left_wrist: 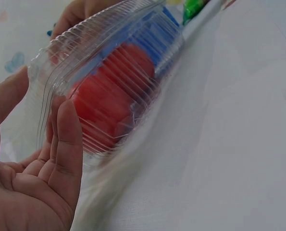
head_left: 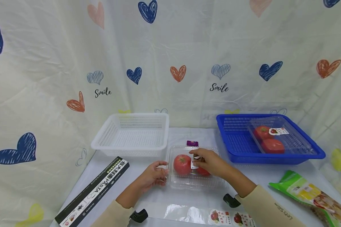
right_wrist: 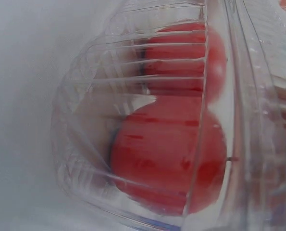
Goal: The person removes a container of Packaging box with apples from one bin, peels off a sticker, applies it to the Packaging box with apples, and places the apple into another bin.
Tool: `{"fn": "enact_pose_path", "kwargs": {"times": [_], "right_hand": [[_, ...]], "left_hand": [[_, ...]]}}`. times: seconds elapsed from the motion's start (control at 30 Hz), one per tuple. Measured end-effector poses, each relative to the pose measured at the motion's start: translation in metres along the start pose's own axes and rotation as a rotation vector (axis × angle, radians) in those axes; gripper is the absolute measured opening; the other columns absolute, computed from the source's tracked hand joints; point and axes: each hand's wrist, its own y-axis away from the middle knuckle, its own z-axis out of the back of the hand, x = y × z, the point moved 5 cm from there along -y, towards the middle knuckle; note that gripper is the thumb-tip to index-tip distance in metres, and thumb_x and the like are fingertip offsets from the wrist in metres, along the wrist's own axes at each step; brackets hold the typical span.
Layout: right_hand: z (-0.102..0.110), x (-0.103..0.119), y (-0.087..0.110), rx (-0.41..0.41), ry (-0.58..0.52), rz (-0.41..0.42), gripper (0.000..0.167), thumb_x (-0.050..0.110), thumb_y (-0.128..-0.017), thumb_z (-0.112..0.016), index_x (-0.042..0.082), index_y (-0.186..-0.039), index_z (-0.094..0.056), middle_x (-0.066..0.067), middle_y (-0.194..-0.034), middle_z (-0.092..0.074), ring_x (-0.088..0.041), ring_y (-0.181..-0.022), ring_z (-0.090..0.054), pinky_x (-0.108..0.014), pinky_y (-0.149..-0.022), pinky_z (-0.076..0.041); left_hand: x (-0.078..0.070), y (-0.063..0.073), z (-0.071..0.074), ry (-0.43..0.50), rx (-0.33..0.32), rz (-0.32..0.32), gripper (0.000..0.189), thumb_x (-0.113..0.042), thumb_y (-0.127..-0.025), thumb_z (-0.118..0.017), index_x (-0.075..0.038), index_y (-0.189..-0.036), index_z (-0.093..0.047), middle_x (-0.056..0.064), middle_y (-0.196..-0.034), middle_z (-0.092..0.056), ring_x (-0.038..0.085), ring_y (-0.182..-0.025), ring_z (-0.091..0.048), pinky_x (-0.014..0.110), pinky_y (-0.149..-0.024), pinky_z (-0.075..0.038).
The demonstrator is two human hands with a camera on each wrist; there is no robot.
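Note:
A clear plastic clamshell box with two red tomatoes sits at the middle of the table in the head view. At its left edge, my left hand grips the box between thumb and fingers; the left wrist view shows the thumb at the rim and the fingers along the side. Over the lid, my right hand pinches a small white label that lies against the lid and partly covers the right tomato. In the right wrist view the tomatoes show through the ribbed box wall, and my right fingers cannot be made out.
A white basket stands at back left, a blue basket with another labelled tomato box at back right. A black pasta box, a purple packet, a label sheet and a green bag lie around.

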Motion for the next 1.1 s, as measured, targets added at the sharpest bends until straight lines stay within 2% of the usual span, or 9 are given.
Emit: {"fn": "enact_pose_path", "kwargs": {"times": [0.23,0.5,0.63,0.8,1.1], "right_hand": [[0.004,-0.006,0.0,0.048,0.028,0.001,0.045,0.01,-0.089,-0.072,0.012,-0.132,-0.059,0.003,-0.107,-0.063,-0.019,-0.099,-0.061,-0.036,-0.087,-0.053],[0.013,-0.013,-0.005,0.182,-0.097,-0.069,0.044,0.006,-0.086,-0.073,0.007,-0.128,-0.061,-0.002,-0.113,-0.062,-0.022,-0.099,-0.06,-0.034,-0.084,-0.054],[0.015,-0.014,-0.006,0.212,-0.145,-0.099,0.043,0.004,-0.084,-0.075,0.008,-0.126,-0.063,-0.003,-0.115,-0.062,-0.022,-0.098,-0.059,-0.032,-0.083,-0.054],[0.013,-0.016,-0.007,0.197,-0.129,-0.132,0.041,0.01,-0.083,-0.078,0.011,-0.122,-0.066,-0.001,-0.112,-0.064,-0.021,-0.097,-0.06,-0.034,-0.083,-0.054],[0.0,-0.015,-0.013,0.097,0.012,-0.221,0.039,0.028,-0.077,-0.084,0.019,-0.112,-0.071,0.005,-0.104,-0.063,-0.023,-0.101,-0.059,-0.037,-0.084,-0.054]], "left_hand": [[-0.001,0.002,0.0,-0.017,-0.002,0.006,0.057,-0.018,-0.091,-0.07,0.001,-0.135,-0.04,0.006,-0.084,-0.062,0.017,-0.069,-0.062,0.029,-0.063,-0.056],[-0.002,0.002,0.0,-0.019,-0.009,0.008,0.056,-0.017,-0.09,-0.071,0.0,-0.134,-0.04,0.005,-0.084,-0.062,0.017,-0.069,-0.062,0.029,-0.063,-0.056],[-0.001,0.001,0.0,-0.022,-0.006,0.005,0.055,-0.017,-0.091,-0.07,0.0,-0.134,-0.041,0.005,-0.084,-0.063,0.017,-0.069,-0.063,0.029,-0.063,-0.056],[-0.001,0.001,0.0,-0.007,-0.008,0.001,0.055,-0.015,-0.09,-0.07,0.001,-0.134,-0.041,0.005,-0.083,-0.062,0.016,-0.067,-0.062,0.029,-0.062,-0.056],[0.0,0.0,-0.001,-0.007,-0.002,0.001,0.055,-0.015,-0.09,-0.07,0.001,-0.134,-0.041,0.007,-0.082,-0.061,0.017,-0.067,-0.062,0.03,-0.063,-0.056]]}}
